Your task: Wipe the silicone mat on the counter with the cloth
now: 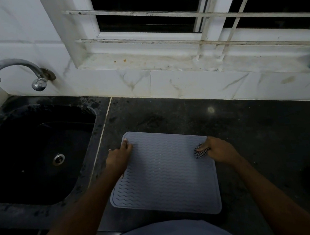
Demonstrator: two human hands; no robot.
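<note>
The grey silicone mat (166,175) is laid flat on the dark desk (256,125), near the sink (39,148), with its near edge close to the desk's front. It is pinned at its far left corner by the left hand (119,156), fingers flat and grasping nothing, while a bunched checked cloth (200,152) is clutched in the right hand (218,150) at the mat's right edge. With only one corner held, the mat could be dragged or buckled by a hard stroke. No brand, label or writing can be read.
</note>
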